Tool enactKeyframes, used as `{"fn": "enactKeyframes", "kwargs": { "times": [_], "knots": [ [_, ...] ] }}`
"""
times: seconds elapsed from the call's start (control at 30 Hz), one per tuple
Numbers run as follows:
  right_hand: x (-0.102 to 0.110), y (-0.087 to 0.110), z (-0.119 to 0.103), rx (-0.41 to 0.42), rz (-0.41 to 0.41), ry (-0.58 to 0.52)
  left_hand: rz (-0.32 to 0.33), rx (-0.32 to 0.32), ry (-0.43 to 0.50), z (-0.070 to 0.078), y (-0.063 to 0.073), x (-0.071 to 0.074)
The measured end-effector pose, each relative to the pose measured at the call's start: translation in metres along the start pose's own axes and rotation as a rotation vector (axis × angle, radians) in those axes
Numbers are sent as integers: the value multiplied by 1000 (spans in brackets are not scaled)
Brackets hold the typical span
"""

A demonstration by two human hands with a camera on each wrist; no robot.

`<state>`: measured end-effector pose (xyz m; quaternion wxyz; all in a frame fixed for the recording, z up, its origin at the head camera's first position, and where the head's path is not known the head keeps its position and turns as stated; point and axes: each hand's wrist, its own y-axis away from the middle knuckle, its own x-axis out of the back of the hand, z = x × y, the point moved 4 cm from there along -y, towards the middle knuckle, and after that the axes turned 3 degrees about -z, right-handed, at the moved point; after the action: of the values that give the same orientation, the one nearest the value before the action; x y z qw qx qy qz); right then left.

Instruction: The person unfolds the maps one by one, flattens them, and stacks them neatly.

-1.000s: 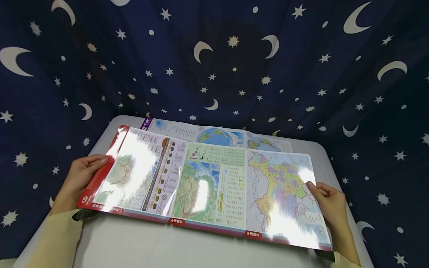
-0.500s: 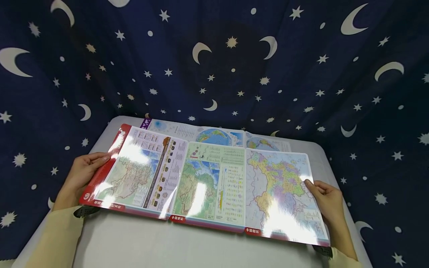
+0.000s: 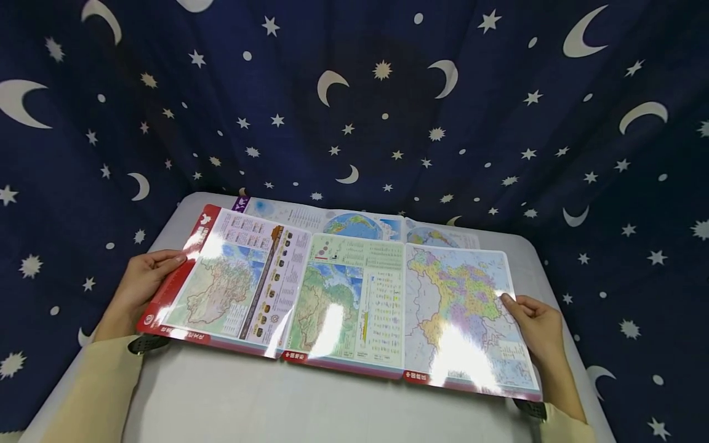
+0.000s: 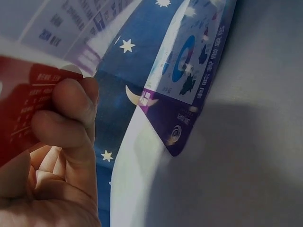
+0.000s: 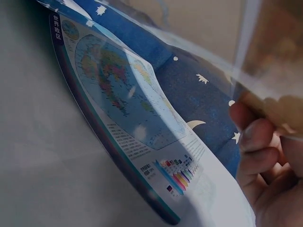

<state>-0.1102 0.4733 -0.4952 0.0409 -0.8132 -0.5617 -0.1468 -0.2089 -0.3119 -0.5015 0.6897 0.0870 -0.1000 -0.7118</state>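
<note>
A glossy three-panel folding map is spread wide and held up off the table, tilted toward the head camera. My left hand pinches its red left border, thumb on the printed face and the other fingers behind. At the opposite edge my right hand grips the last panel, with the thumb in front. White glare covers parts of the middle and right panels. A second map with a purple corner lies underneath and behind; its world map panel shows in the right wrist view.
A white-covered table lies under both maps. Dark blue cloth with moons and stars hangs at the back and along both sides. The upper strip of the second map shows beyond the held one.
Glare has mostly left the left panel, so its map shows better. The held map's lower edge has risen slightly, and both hands have shifted a little inward, keeping their grip.
</note>
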Motion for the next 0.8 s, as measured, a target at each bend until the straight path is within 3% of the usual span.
{"fn": "enactKeyframes", "kwargs": {
  "times": [0.2,0.47,0.8],
  "knots": [
    [-3,-3,-2,10,-2,36,10,0,-28,5,4,-6],
    [-3,-8,-4,-3,3,38,21,6,-97,-1,-9,-2],
    [-5,-16,3,-35,-1,37,30,23,-158,7,-7,-8]
  ]
}}
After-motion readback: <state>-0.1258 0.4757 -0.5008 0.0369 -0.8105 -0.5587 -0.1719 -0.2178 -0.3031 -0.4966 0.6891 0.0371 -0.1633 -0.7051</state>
